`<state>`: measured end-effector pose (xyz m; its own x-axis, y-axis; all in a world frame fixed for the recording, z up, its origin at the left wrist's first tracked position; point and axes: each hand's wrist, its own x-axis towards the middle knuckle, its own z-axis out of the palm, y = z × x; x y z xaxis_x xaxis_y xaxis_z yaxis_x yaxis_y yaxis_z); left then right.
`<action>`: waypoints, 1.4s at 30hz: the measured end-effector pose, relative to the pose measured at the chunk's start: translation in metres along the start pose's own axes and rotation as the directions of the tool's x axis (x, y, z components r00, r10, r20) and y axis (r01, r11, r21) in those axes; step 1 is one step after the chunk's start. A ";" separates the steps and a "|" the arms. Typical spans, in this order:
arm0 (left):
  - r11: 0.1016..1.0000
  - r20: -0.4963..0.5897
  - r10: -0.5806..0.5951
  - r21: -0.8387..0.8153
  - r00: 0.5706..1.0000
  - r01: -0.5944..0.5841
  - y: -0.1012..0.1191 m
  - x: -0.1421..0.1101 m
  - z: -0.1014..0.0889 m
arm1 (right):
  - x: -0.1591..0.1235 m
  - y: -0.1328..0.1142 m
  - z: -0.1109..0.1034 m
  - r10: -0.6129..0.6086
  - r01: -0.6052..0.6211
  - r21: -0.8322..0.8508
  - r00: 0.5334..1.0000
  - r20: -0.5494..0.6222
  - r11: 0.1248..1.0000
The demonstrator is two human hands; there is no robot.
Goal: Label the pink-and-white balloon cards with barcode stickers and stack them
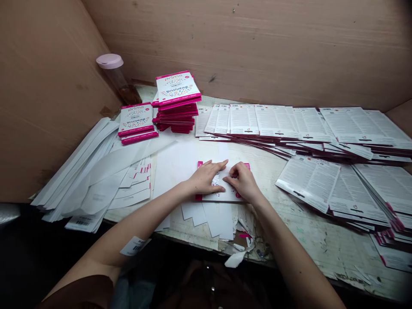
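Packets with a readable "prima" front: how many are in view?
2. One packet tops the tall stack; another packet tops the low stack to its left. Others may be hidden within stacks; the left hand and right hand partly cover a third packet.

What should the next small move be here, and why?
Probably, the right hand should press down and smooth its spot on the packet: it is bunched over the packet's printed face, while the left hand lies spread across it, seemingly steadying it. Whether the right hand pinches anything is hidden.
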<state>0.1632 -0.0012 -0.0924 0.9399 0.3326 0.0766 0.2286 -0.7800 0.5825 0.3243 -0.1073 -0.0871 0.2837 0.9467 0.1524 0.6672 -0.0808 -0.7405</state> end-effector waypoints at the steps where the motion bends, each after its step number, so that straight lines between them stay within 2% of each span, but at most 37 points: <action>1: 1.000 0.000 -0.010 0.000 1.000 0.010 0.001 0.001 0.001 | -0.004 -0.010 0.002 -0.032 0.032 -0.001 0.997 -0.068 0.999; 3: 1.000 0.016 -0.026 0.000 1.000 0.026 0.002 0.002 0.001 | -0.015 -0.040 0.010 -0.204 0.209 0.023 0.970 -0.134 0.978; 4: 0.999 0.024 -0.034 -0.001 0.999 0.034 0.002 0.002 0.001 | -0.021 -0.058 0.017 -0.337 0.344 0.054 0.936 -0.099 0.937; 5: 0.999 0.030 -0.037 -0.003 0.999 0.037 0.002 0.001 0.001 | -0.029 -0.077 0.025 -0.474 0.474 0.097 0.880 -0.030 0.875; 7: 0.999 0.021 -0.031 -0.011 0.999 0.031 0.002 0.000 0.001 | -0.045 -0.111 0.044 -0.673 0.651 0.174 0.728 0.134 0.739; 8: 1.000 0.012 -0.025 -0.015 1.000 0.025 0.001 0.000 0.001 | -0.052 -0.125 0.053 -0.716 0.691 0.187 0.672 0.188 0.698; 9: 1.000 0.004 -0.017 -0.019 1.000 0.017 0.001 -0.001 0.001 | -0.059 -0.136 0.062 -0.733 0.709 0.189 0.646 0.212 0.679; 12: 1.000 0.008 -0.009 -0.029 1.000 0.009 -0.001 -0.001 0.002 | -0.077 -0.148 0.082 -0.733 0.700 0.224 0.664 0.145 0.678; 16: 0.999 0.035 -0.014 -0.035 0.999 0.015 -0.002 0.001 0.001 | -0.105 -0.139 0.094 -0.707 0.675 0.315 0.707 -0.021 0.667; 17: 0.999 0.038 -0.018 -0.037 0.999 0.020 -0.001 0.001 0.001 | -0.114 -0.136 0.095 -0.713 0.681 0.326 0.700 -0.028 0.656; 19: 0.999 0.035 -0.032 -0.036 0.999 0.033 0.000 0.000 0.000 | -0.131 -0.131 0.094 -0.757 0.709 0.344 0.654 0.010 0.616; 21: 0.999 0.027 -0.041 -0.031 0.999 0.042 0.000 -0.001 0.000 | -0.143 -0.128 0.086 -0.774 0.694 0.412 0.632 0.045 0.591; 22: 0.999 0.021 -0.038 -0.031 0.999 0.038 -0.001 -0.002 0.000 | -0.145 -0.126 0.078 -0.762 0.654 0.483 0.646 0.044 0.582; 23: 0.999 0.013 -0.030 -0.034 0.999 0.030 -0.001 -0.003 0.000 | -0.142 -0.123 0.069 -0.725 0.581 0.563 0.687 0.047 0.588; 25: 0.999 -0.002 -0.009 -0.044 1.000 0.009 -0.003 -0.003 0.001 | -0.124 -0.111 0.044 -0.578 0.385 0.674 0.812 0.077 0.631; 27: 0.999 -0.010 0.000 -0.046 1.000 -0.001 -0.005 -0.003 0.002 | -0.092 -0.086 0.018 -0.340 0.202 0.638 0.935 0.100 0.743; 28: 0.999 -0.010 0.000 -0.041 1.000 0.000 -0.005 -0.002 0.002 | -0.072 -0.070 0.007 -0.192 0.115 0.565 0.978 0.078 0.817; 29: 0.999 -0.009 -0.003 -0.033 1.000 0.003 -0.005 -0.002 0.002 | -0.053 -0.053 -0.001 -0.085 0.060 0.470 0.996 0.031 0.881; 31: 1.000 -0.015 -0.018 -0.017 1.000 0.018 -0.003 -0.001 0.002 | -0.019 -0.021 -0.007 0.006 0.001 0.298 1.000 -0.024 0.955; 34: 0.999 -0.032 -0.053 -0.012 0.998 0.052 0.000 0.000 0.000 | 0.007 0.009 -0.001 0.021 -0.016 0.181 0.999 -0.027 0.983; 42: 0.996 -0.042 -0.076 -0.050 0.996 0.074 0.001 0.000 0.003 | 0.004 0.011 0.012 0.049 -0.049 -0.011 0.998 -0.032 0.999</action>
<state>0.1645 -0.0037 -0.0940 0.9083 0.4132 0.0657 0.2848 -0.7255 0.6266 0.3246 -0.1004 -0.1028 0.3381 0.9311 0.1372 0.6601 -0.1307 -0.7397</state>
